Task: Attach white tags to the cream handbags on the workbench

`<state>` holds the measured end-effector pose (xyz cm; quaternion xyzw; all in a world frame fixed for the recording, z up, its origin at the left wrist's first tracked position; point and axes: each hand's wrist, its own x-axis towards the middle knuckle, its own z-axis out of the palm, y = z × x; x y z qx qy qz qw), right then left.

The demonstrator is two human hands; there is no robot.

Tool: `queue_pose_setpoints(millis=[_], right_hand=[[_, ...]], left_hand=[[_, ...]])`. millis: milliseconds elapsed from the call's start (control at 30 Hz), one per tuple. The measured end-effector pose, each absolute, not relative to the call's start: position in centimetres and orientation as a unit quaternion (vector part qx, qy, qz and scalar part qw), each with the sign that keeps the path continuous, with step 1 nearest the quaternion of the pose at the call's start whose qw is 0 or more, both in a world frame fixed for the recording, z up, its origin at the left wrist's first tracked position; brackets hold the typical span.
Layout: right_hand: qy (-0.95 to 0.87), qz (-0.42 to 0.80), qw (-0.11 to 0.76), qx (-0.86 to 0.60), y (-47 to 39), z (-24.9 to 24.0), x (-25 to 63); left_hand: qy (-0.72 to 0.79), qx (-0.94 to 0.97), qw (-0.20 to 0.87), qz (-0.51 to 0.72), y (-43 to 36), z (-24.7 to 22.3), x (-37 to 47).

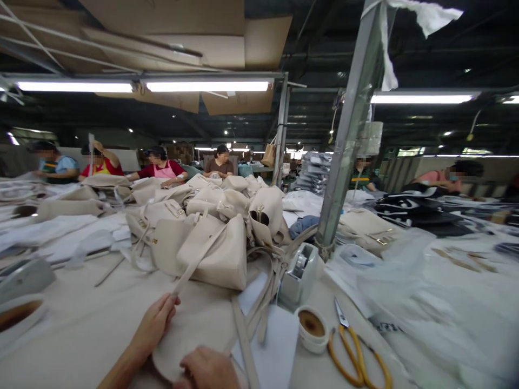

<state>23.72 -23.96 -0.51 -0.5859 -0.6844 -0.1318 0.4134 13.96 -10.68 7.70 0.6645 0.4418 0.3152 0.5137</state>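
At the front of the table, my left hand (156,323) is closed around the lower end of a beige strap (200,259). A beige leather piece (198,321) with a rounded edge lies between my hands. Low in the view, my right hand (211,368) is curled at the near part of this piece; its fingertips are partly hidden. Just beyond, a beige handbag (219,254) leans against a heap of similar bags (227,202). Loose beige straps (243,337) trail to the right over a white sheet (275,346).
Right of my hands are a tape dispenser (298,275), a round tub (312,327) with brown contents and yellow-handled scissors (352,346). A metal post (344,135) rises from the table beside plastic sheeting (425,302). Another tub (20,319) stands left. Several people sit across the table.
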Motion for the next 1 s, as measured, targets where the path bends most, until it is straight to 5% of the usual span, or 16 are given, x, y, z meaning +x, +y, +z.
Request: queue_pose_setpoints(millis=[167,433,600,767,900,1000], right_hand=[[-0.668,-0.294,0.397,-0.556,-29.3,-0.6,27.2],[-0.662,-0.411,0.083,-0.622,-35.9,-3.3,38.1],[-0.725,-0.225,0.064,-0.648,-34.0,-3.2,38.7],[-0.591,0.025,0.121,-0.797,-30.6,3.1,36.8],[-0.560,0.060,0.141,-0.815,-28.4,6.5,36.7],[-0.594,0.006,0.138,-0.793,-28.4,4.6,37.9]], left_hand=[[0.428,0.674,0.513,0.317,-11.0,7.7,13.9],[0.407,0.644,0.568,0.310,-9.8,6.8,13.5],[0.402,0.611,0.619,0.286,-8.8,6.8,13.4],[0.394,0.630,0.604,0.287,-9.3,6.6,13.6],[0.383,0.649,0.590,0.291,-9.7,6.7,13.3],[0.375,0.655,0.584,0.299,-10.1,6.6,13.3]])
